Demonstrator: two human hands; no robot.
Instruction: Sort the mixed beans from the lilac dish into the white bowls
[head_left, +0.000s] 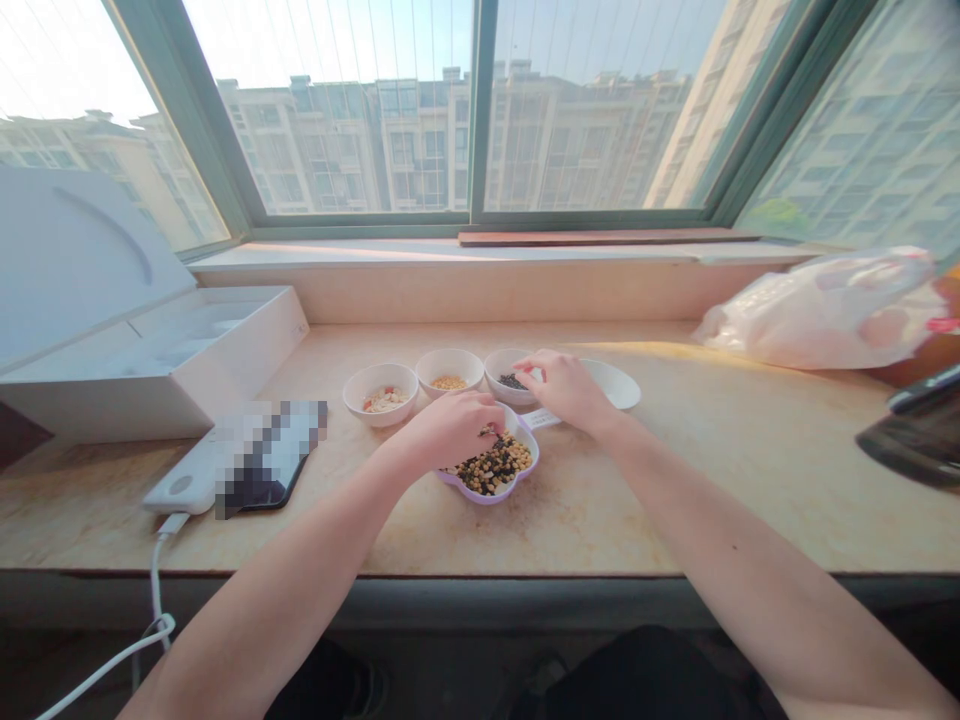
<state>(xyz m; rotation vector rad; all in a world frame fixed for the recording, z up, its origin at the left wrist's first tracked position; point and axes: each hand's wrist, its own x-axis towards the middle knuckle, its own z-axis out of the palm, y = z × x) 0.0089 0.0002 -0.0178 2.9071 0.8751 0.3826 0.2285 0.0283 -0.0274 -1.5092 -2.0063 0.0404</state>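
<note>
A lilac-rimmed scalloped bowl [491,490] holds a mix of yellow and black beans or seeds. My left hand [459,428] reaches over its far left side, fingers curled together down at the mix; what they pinch is hidden. Over the right side of a white bowl of black beans or seeds [513,381] is my right hand [564,388], thumb and fingers drawn together. Anything between those fingertips is too small to tell. Left of that stand a white bowl with yellow grains [449,383] and another white bowl [381,400] with pale and reddish pieces.
A white dish [616,382] sits partly behind my right hand, near a small white label [541,418]. To the left lie a white power bank [187,480] with a cable, a phone [281,470] and an open white box [240,350]. A plastic bag [825,310] rests at right.
</note>
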